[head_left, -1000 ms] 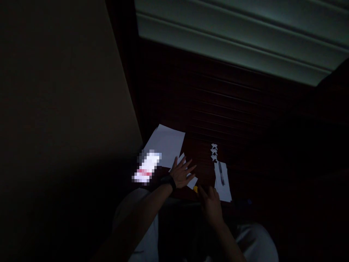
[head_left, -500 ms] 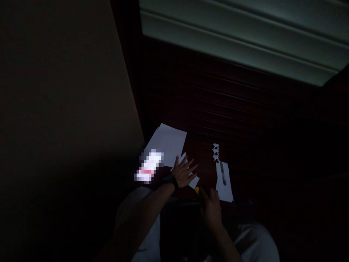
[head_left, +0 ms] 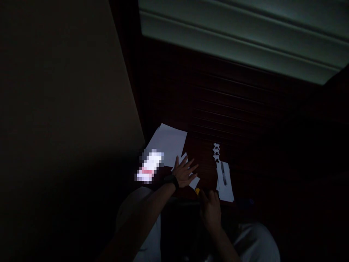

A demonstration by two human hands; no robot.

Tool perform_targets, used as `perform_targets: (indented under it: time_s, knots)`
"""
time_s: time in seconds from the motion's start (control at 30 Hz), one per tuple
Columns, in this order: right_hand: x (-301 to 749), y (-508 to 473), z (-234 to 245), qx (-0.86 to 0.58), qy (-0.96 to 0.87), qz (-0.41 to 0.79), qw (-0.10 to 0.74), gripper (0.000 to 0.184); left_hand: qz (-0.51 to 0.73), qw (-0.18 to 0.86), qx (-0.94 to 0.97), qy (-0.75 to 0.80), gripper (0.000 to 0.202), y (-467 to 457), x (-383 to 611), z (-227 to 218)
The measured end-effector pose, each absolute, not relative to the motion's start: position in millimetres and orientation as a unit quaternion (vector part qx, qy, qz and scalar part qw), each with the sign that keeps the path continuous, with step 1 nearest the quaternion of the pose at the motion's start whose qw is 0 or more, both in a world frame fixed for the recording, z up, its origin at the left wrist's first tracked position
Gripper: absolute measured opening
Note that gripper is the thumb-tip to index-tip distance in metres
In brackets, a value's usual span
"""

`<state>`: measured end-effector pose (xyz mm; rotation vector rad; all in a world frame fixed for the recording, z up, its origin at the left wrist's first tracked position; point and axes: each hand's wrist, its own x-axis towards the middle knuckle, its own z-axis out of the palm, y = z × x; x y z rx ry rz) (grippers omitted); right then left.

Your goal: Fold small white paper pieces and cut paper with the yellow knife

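Observation:
My left hand [head_left: 184, 174], a dark band on its wrist, lies flat with spread fingers on a small piece of white paper [head_left: 194, 183]. The paper shows on both sides of the hand. My right hand [head_left: 211, 206] is closed, just right of and below that paper. From its fingers sticks the yellow end of a small tool [head_left: 197, 191], close to the paper's lower corner; the rest is hidden and too dark to name. Larger white sheets [head_left: 171, 140] lie beyond my left hand.
A lit, blurred-out screen [head_left: 149, 165] lies left of my left hand. To the right are a stack of narrow white paper [head_left: 227, 191] with a pen [head_left: 224, 173] on it and several small folded paper pieces [head_left: 216, 151]. A pale wall panel [head_left: 89, 72] rises at left.
Almost nothing differs. My right hand and the yellow-ended tool have shifted very slightly down, while my left hand stays flat on the paper.

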<state>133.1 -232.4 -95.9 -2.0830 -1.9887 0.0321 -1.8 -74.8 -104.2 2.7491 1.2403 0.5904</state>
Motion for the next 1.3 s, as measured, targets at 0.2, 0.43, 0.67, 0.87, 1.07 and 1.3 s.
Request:
perform_targets:
  time_s: [0.2, 0.43, 0.67, 0.87, 1.07, 1.3]
  knots:
    - [130, -239, -98, -0.723, -0.681, -0.001, 0.116, 0.054, 0.192, 0.033, 0.893, 0.405, 0.049, -75, -2, -104]
    - [132, -233, -92, -0.714, -0.688, 0.009, 0.130, 0.057, 0.194, 0.035, 0.891, 0.410, 0.048, -76, -1, -104]
    - [130, -236, -94, -0.707, -0.690, 0.005, 0.155, 0.054, 0.186, 0.042, 0.890, 0.414, 0.048, -78, -1, -98]
    - [126, -235, -93, -0.713, -0.685, 0.012, 0.148, 0.055, 0.187, 0.039, 0.890, 0.414, 0.049, -78, -1, -99]
    - [122, -236, -93, -0.711, -0.688, 0.012, 0.144, 0.049, 0.182, 0.039, 0.892, 0.412, 0.049, -77, -1, -99]
    - [117, -233, -93, -0.713, -0.686, 0.002, 0.145, 0.052, 0.181, 0.042, 0.890, 0.416, 0.048, -77, 0, -100]
